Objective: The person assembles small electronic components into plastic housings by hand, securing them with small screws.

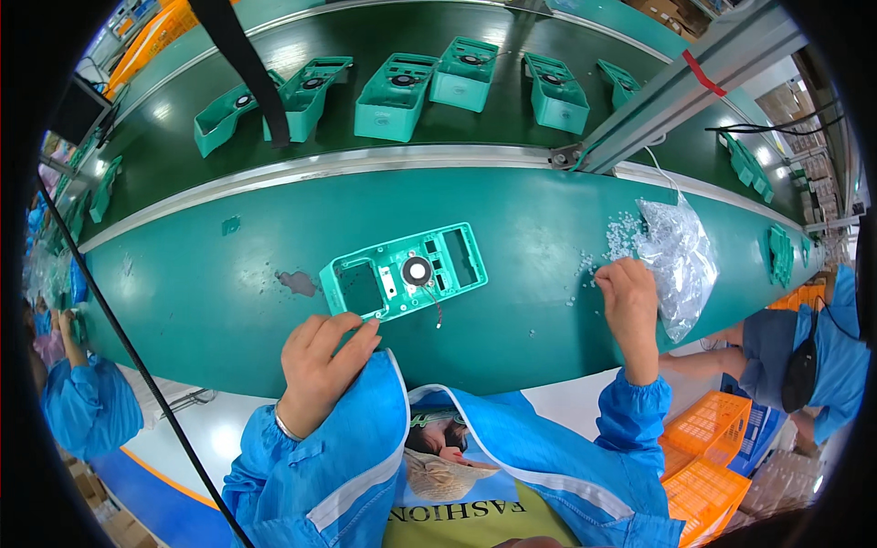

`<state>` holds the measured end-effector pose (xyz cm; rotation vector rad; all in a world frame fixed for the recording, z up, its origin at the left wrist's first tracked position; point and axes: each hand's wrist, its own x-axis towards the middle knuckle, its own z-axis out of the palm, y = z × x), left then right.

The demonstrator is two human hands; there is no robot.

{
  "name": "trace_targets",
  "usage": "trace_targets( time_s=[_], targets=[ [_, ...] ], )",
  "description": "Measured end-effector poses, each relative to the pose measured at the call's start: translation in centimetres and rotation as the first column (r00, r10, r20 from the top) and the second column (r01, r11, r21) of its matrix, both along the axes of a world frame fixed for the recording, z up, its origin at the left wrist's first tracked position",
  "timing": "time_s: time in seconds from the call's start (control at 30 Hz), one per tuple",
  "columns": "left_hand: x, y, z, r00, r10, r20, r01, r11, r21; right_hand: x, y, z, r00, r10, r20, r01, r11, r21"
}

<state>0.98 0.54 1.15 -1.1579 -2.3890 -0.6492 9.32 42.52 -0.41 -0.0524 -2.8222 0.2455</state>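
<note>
A green plastic housing (449, 289) lies open side up on the bench in front of me, slightly tilted. A round black speaker (417, 270) with a pale centre sits in it, and its thin twisted wires hang over the near edge. My left hand (327, 359) is closed at the housing's near left corner, fingertips on its rim. To the right, my right hand (628, 301) is pinched beside scattered small clear pieces (623, 234); anything between its fingertips is too small to make out. A clear plastic bag (677, 265) lies just right of that hand.
Beyond a metal rail, a dark green conveyor (493, 128) carries several similar housings (396, 97). A metal post (685, 91) rises at the back right. A black strap (242, 68) hangs at the back left. Orange crates (705, 427) stand at lower right. Other people work at both sides.
</note>
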Motion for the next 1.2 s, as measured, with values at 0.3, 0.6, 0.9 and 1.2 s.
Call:
trace_targets(
  time_s=[0.3,0.6,0.9,1.2],
  targets=[
    [0.1,-0.3,0.1,0.999,0.013,0.041,-0.013,1.0,-0.001,-1.0,-0.3,-1.4,0.992,-0.119,-0.043,0.112,0.984,-0.136],
    [-0.2,-0.2,-0.3,1.0,-0.013,0.028,0.013,1.0,-0.005,-0.1,0.1,-1.2,0.986,-0.149,-0.069,0.133,0.971,-0.199],
    [-0.2,-0.2,-0.1,0.999,-0.01,0.034,0.01,1.0,-0.008,-0.5,-0.4,-1.2,0.993,-0.081,-0.082,0.066,0.982,-0.175],
    [-0.2,-0.3,-0.4,1.0,-0.011,0.016,0.012,1.0,-0.015,0.0,0.1,-0.5,0.995,-0.092,-0.025,0.09,0.993,-0.08]
  ],
)
